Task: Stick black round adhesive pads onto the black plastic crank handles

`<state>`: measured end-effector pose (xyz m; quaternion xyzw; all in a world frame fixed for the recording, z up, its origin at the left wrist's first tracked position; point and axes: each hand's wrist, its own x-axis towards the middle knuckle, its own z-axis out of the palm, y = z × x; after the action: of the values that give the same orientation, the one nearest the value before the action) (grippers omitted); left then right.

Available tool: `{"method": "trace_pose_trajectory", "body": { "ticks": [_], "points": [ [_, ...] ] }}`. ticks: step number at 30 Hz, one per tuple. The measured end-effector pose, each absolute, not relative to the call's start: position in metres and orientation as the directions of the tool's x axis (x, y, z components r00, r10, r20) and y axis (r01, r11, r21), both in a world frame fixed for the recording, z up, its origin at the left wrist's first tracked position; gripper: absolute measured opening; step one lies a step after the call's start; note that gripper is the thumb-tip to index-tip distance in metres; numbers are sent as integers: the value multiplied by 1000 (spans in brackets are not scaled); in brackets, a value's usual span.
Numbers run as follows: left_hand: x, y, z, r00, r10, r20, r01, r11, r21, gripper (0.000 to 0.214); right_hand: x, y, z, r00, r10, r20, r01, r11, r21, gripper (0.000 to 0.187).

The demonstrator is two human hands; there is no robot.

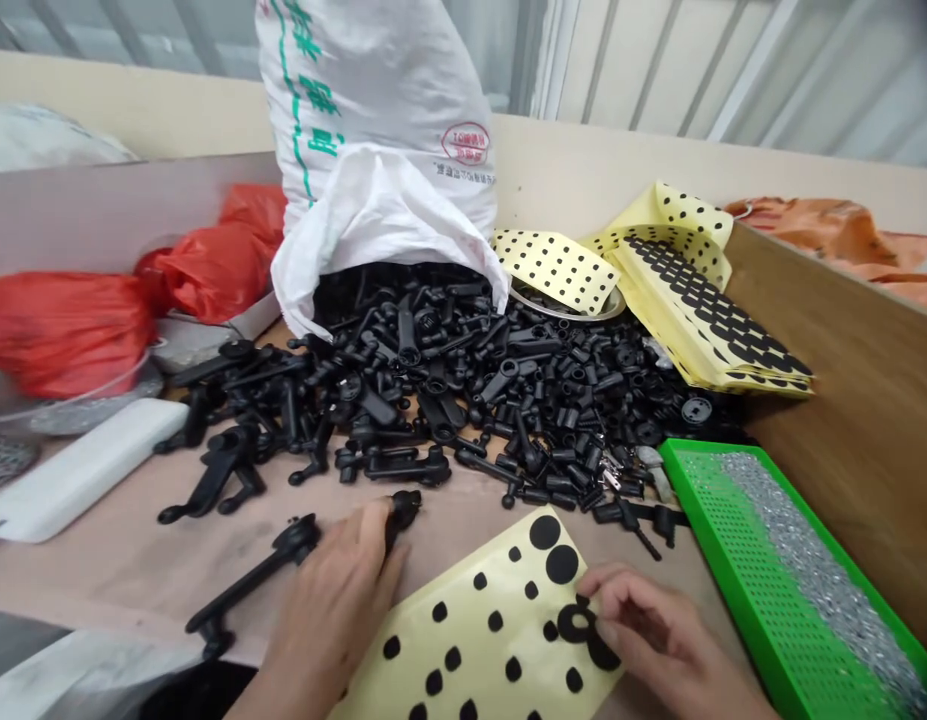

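My left hand (pixel 341 588) is closed round a black plastic arm (pixel 404 508), most of which is hidden under the fingers. Beside that hand, another black plastic arm with a round head (pixel 257 580) lies on the table. A yellow sheet of black round stickers (pixel 463 630) is spread between my hands. At its right edge, my right hand (pixel 650 630) pinches a black ring-shaped sticker (pixel 577 622), which is partly over the sheet. Large black discs (pixel 562 564) and smaller dots show on the sheet.
A white sack (pixel 388 110) spills a heap of black plastic parts (pixel 433 390) across the table. On the right stands a green tray (pixel 722 560) holding small silvery pieces. More sticker sheets (pixel 703 310) lie behind it. Red bags (pixel 65 330) and a white power bank-like block (pixel 84 465) sit left.
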<state>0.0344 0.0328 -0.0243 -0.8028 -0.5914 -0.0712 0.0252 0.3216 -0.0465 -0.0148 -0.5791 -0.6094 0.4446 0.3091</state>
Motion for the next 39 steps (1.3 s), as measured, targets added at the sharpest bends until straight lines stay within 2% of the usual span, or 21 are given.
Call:
{"method": "trace_pose_trajectory", "body": {
  "ticks": [3, 5, 7, 9, 10, 11, 13, 16, 23, 27, 34, 39],
  "points": [
    [35, 42, -20, 240, 969, 57, 969, -243, 52, 33, 316, -41, -10, -149, 980, -132, 390, -64, -918, 16],
    [39, 47, -12, 204, 977, -65, 969, -192, 157, 30, 310, -37, -7, -154, 979, -130, 308, -77, -948, 16],
    [46, 49, -3, 220, 961, -170, 894, -129, 429, 26, 305, -33, -4, -147, 978, -146, 178, -119, -977, 17],
    [55, 45, 2, 295, 914, -279, 651, 22, 758, 30, 301, -29, -1, -129, 977, -169, 34, -166, -986, 18],
    [60, 41, 3, 348, 876, -334, 496, 130, 859, 35, 298, -27, -1, -120, 977, -177, -26, -182, -983, 18],
    [66, 38, 3, 401, 834, -379, 355, 240, 904, 40, 296, -25, 0, -116, 976, -183, -73, -193, -979, 19],
    [77, 31, 2, 489, 765, -420, 181, 382, 906, 50, 291, -20, 2, -113, 975, -190, -142, -205, -968, 21],
    [87, 24, -1, 559, 727, -398, 93, 422, 902, 49, 286, -14, 2, -98, 972, -213, -204, -229, -952, 22],
    [88, 21, -1, 580, 711, -398, 136, 398, 907, 47, 282, -13, -5, -103, 967, -231, -204, -248, -947, 15],
    [90, 18, 2, 529, 728, -437, 224, 377, 899, 47, 279, -13, -5, -119, 967, -226, -186, -245, -952, 15],
    [93, 14, 7, 472, 759, -448, 241, 377, 894, 46, 278, -11, -6, -95, 964, -247, -135, -258, -957, 15],
    [94, 15, 9, 503, 742, -443, 253, 364, 896, 47, 278, -12, -6, -100, 965, -243, -100, -253, -962, 15]
  ]
}}
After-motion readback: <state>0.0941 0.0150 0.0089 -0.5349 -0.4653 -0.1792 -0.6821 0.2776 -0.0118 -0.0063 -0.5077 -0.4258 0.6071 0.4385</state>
